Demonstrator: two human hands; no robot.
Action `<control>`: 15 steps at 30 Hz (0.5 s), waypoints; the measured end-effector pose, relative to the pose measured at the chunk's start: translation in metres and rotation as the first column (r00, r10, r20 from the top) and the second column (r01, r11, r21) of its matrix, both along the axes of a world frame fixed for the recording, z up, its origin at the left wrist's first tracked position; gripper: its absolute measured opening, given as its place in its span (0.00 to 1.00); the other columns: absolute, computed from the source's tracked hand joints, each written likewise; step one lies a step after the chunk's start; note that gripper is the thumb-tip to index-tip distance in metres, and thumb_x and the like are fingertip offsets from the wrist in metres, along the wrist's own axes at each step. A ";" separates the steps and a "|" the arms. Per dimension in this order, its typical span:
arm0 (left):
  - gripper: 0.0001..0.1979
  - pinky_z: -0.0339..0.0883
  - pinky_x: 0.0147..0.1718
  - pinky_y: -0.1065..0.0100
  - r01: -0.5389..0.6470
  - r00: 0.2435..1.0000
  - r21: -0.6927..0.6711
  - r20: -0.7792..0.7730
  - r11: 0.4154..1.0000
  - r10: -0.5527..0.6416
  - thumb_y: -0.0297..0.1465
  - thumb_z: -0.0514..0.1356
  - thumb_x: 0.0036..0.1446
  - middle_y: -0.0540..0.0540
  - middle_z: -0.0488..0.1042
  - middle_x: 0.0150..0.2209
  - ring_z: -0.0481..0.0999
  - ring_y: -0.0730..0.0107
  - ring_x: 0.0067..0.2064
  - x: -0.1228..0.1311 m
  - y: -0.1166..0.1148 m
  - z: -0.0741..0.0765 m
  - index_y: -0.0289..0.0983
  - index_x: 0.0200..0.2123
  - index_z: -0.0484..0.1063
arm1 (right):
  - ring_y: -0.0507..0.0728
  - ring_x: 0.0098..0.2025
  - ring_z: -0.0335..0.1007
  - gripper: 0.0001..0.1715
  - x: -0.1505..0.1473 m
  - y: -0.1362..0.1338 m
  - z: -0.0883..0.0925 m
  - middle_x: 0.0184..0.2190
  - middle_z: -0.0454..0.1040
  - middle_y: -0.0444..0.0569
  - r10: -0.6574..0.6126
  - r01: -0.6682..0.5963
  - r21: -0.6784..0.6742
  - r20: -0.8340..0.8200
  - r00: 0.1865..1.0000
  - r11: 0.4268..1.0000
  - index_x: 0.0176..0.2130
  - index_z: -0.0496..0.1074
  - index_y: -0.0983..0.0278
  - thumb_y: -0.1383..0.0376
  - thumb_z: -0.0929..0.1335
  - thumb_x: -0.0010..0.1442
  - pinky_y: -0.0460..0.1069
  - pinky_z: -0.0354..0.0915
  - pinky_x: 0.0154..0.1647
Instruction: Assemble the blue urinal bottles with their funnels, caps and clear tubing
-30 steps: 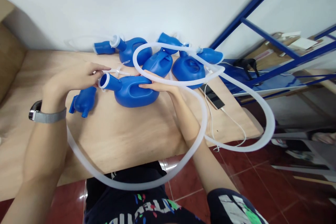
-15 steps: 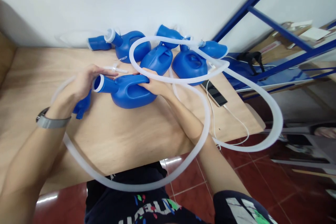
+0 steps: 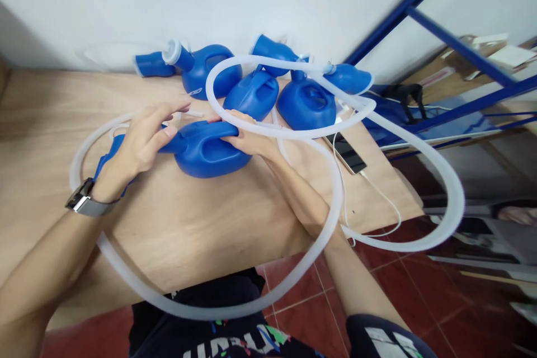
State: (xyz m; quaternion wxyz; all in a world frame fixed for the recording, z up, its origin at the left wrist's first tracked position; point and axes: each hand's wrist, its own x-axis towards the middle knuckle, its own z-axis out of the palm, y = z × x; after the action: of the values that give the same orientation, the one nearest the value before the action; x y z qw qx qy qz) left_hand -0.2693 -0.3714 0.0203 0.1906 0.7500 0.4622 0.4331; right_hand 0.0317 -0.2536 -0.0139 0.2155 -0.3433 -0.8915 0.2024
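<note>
My right hand is wrapped round the handle of a blue plastic urinal bottle, which lies on its side with its neck toward the left. Over the neck and mouth hovers my left hand, fingers stretched out and thumb apart. It hides the bottle's opening, and I cannot tell whether it touches the neck. Partly behind my left wrist is a blue funnel-like piece. A long translucent hose loops across the table, over my right forearm and in front of my body.
Several more blue bottles and spouts stand along the wall, including a capped bottle and another bottle. A phone with a white cable lies at the right of the wooden table. Beyond it stands a blue metal frame.
My left hand has shifted from behind the bottle's neck to over it, its fingers now spread across the mouth. The right hand keeps its grip on the bottle.
</note>
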 end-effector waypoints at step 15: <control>0.36 0.79 0.66 0.35 -0.698 0.600 -0.252 -0.716 0.670 0.356 0.52 0.60 0.73 0.29 0.85 0.52 0.82 0.41 0.53 -0.088 0.028 0.011 0.28 0.66 0.84 | 0.68 0.70 0.83 0.26 -0.005 -0.002 0.004 0.73 0.82 0.59 -0.054 0.046 -0.087 -0.087 0.995 0.995 0.72 0.81 0.62 0.55 0.78 0.82 0.68 0.81 0.74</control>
State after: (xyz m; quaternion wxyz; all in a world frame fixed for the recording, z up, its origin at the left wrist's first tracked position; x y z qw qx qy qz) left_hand -0.3576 -0.3432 0.0313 0.0778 0.5881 0.8024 0.0642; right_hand 0.0266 -0.2556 -0.0104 0.2455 -0.3649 -0.8626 0.2499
